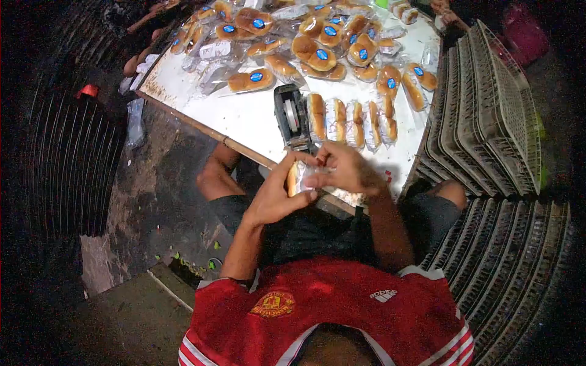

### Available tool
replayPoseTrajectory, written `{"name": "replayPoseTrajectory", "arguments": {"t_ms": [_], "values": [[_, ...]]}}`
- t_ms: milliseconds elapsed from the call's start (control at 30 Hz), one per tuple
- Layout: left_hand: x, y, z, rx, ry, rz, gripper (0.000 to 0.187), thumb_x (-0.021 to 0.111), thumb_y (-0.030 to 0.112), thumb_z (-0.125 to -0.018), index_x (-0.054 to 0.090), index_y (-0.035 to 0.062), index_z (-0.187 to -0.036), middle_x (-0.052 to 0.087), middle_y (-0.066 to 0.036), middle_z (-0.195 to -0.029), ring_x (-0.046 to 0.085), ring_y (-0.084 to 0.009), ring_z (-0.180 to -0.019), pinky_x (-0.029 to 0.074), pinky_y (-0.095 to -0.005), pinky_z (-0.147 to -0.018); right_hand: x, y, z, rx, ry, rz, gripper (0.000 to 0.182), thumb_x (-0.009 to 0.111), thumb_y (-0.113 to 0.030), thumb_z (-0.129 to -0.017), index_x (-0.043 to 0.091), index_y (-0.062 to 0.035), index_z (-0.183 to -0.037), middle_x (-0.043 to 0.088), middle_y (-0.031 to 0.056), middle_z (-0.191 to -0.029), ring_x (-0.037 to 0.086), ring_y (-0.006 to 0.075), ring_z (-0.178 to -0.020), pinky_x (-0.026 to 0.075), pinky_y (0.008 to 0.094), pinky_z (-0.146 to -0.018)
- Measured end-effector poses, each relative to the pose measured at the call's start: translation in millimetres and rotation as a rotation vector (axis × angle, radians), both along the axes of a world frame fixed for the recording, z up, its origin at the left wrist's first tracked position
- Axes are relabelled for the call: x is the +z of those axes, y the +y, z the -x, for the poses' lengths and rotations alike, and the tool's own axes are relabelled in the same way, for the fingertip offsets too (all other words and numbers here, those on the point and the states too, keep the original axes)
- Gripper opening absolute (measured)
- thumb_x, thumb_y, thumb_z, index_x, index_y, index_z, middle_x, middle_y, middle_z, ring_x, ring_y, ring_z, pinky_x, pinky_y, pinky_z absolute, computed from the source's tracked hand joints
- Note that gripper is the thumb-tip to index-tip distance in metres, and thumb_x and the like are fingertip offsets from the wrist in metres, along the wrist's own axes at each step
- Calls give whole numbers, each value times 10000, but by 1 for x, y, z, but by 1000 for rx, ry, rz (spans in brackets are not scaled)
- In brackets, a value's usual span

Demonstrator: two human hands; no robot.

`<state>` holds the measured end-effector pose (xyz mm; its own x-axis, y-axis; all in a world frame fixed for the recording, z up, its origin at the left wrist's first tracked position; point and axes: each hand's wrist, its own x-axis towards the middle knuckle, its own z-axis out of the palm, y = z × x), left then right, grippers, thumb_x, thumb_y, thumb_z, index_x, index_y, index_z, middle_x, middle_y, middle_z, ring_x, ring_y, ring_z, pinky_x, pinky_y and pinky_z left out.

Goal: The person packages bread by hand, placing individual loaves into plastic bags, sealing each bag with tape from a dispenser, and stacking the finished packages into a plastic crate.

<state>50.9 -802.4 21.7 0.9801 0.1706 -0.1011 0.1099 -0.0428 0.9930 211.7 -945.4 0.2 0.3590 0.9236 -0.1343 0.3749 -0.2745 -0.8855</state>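
Note:
A bread roll in a clear wrapper (301,178) is between my two hands at the near edge of the table. My left hand (282,190) is wrapped round its left side, thumb and fingers closed on it. From the right, my right hand (345,170) pinches at the wrapper, its fingertips bunched together. Just beyond my hands stands a black tape dispenser (292,116) with a pale roll of tape in it. Beside the dispenser, several wrapped rolls (353,124) lie in a row.
Many bagged rolls with blue labels (257,77) are piled over the far part of the white table (201,125). Stacked plastic crates (488,116) rise close on the right, with more crates (488,262) below. Other people's hands (448,15) show at the far edge.

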Motion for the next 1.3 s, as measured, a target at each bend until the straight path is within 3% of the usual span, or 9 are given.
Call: {"name": "replayPoseTrajectory", "arguments": {"t_ms": [100, 133, 333, 467, 633, 800, 967, 1133, 1300], "values": [[-17, -19, -6, -46, -238, 568, 546, 606, 378, -857, 534, 1, -1245, 568, -120, -1125, 572, -192, -1005, 464, -300, -864, -21, -14, 13, 126, 307, -212, 1055, 699, -762, -730, 418, -20, -1425, 562, 90, -1185, 519, 167, -1112, 438, 324, -936], [-19, -26, -10, -34, -316, 789, 571, 574, 421, -878, 535, -13, -1245, 568, -123, -1129, 570, -197, -1011, 458, -301, -875, -24, -24, 20, -20, 292, -188, 835, 783, -617, -753, 545, -11, -1277, 663, 126, -1145, 619, 253, -1095, 467, 382, -972], [-15, -31, -57, 565, -283, 152, 510, 445, 385, -1022, 540, -41, -1287, 556, -155, -1265, 531, -234, -1171, 396, -338, -1008, -44, -58, -50, -513, 480, -524, 336, 644, -227, -967, 592, -29, -1234, 684, 86, -1040, 641, 152, -923, 522, 294, -860], [-45, -42, -87, 494, -133, -47, 426, 609, 299, -980, 564, -18, -1261, 588, -135, -1188, 570, -233, -1087, 448, -348, -951, -56, -74, -115, -1100, -766, -287, 527, 666, -352, -938, 545, 46, -1262, 586, 304, -1183, 594, 415, -1080, 468, 459, -932], [-78, -73, -142, 373, 13, -352, 666, 728, 420, -863, 528, -39, -1304, 522, -276, -1321, 530, -348, -1211, 435, -441, -1015, -87, -97, -140, -889, -584, 382, 768, 708, -501, -851, 472, 17, -1366, 517, 330, -1279, 551, 475, -1160, 464, 497, -964], [-112, -123, -202, 505, -8, -1000, 842, 829, 383, -703, 445, -80, -1292, 416, -302, -1346, 419, -445, -1235, 361, -564, -1014, -82, -89, -149, -787, -584, 430, 1070, 709, -636, -763, 264, -1, -1500, 490, 353, -1328, 532, 491, -1196, 444, 553, -997], [-124, -140, -246, 482, 234, -923, 1027, 878, 368, -622, 322, -72, -1365, 442, -290, -1279, 443, -437, -1239, 417, -524, -1007, -85, -106, -160, -767, -563, 431, 1053, 710, -555, -777, 217, 17, -1512, 503, 370, -1334, 552, 492, -1191, 434, 548, -1018], [-141, -100, -248, 343, 136, -343, 1241, 965, 353, -543, 230, -124, -1422, 413, -292, -1402, 470, -386, -1290, 460, -431, -1043, -96, -121, -158, -864, -277, 224, 1041, 753, -465, -772, 216, 39, -1508, 481, 327, -1398, 510, 461, -1269, 393, 487, -1088], [-41, -100, -222, 290, -165, 84, 1235, 962, 236, -587, 166, -30, -1494, 431, -250, -1413, 486, -333, -1290, 522, -393, -993, -20, -137, -144, -808, -337, -265, 1027, 810, -368, -775, 209, 46, -1498, 480, 316, -1390, 493, 409, -1302, 377, 439, -1113]]}}
